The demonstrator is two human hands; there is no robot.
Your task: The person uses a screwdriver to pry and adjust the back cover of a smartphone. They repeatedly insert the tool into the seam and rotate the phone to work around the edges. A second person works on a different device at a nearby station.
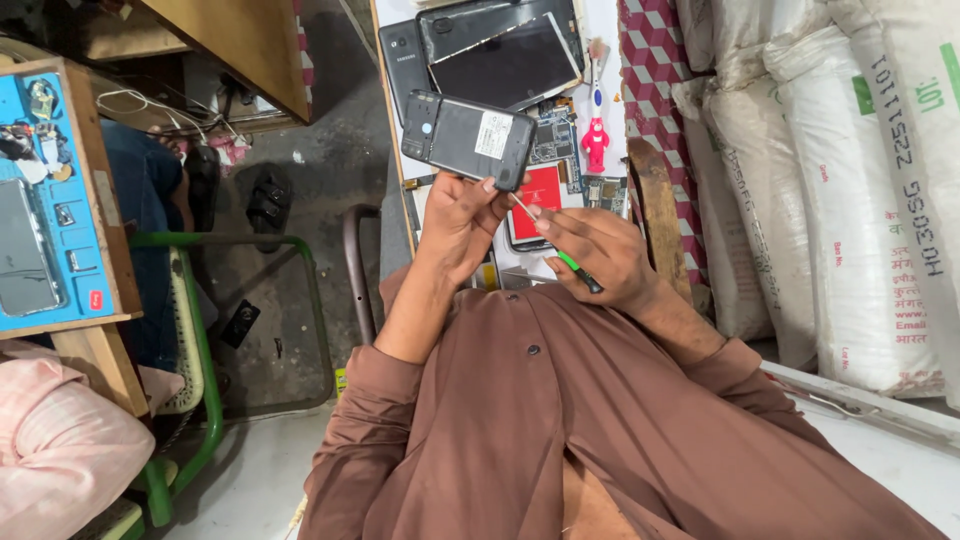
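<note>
My left hand (462, 222) holds a dark smartphone (466, 137) with its back cover off, lifted above the workbench. My right hand (598, 256) grips a thin screwdriver (552, 248) with a green handle. Its tip points at the phone's lower right corner, beside my left fingers. Brown sleeves cover both forearms.
The white workbench (607, 40) carries several dark phones and screens (505, 62), a circuit board (553, 135), a red-screened phone (538, 195) and a pink toothbrush (595, 125). White sacks (850, 190) stack at the right. A blue repair mat (45, 200) and a green-framed stool (200, 340) stand at the left.
</note>
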